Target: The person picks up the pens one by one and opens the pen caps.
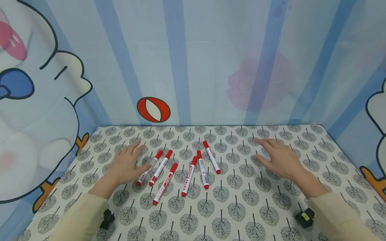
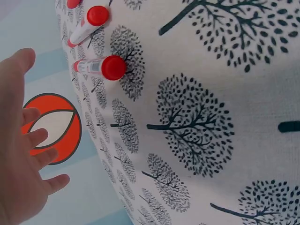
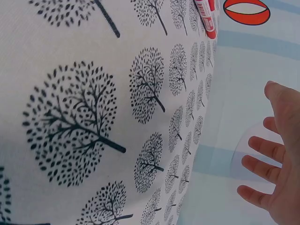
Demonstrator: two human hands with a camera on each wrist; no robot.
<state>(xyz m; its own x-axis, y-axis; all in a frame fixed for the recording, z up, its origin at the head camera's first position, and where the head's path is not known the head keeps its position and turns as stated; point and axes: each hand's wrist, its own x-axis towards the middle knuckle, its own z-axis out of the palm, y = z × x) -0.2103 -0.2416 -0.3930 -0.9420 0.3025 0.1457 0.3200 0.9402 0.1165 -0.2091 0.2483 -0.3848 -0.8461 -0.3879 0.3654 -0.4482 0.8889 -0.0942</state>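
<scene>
Several white markers with red caps and red ends lie in a loose fan across the middle of the table. My left hand [image 1: 126,164] hovers beside the leftmost marker [image 1: 153,164], thumb and fingers spread and its thumb overlapping that marker in the head view. In the left wrist view nothing is in the palm, and one marker [image 2: 90,66] points its red end at the camera. Well to the right of the rightmost marker [image 1: 212,158], my right hand [image 1: 278,159] is held over the cloth with relaxed, parted fingers and nothing in it.
A white cloth [image 1: 236,207] printed with dark trees covers the table. Behind it hangs a blue striped curtain [image 1: 205,73] with cartoon figures and a red oval print [image 1: 164,110]. Black wrist devices, such as the right one [image 1: 304,217], sit by both sleeves.
</scene>
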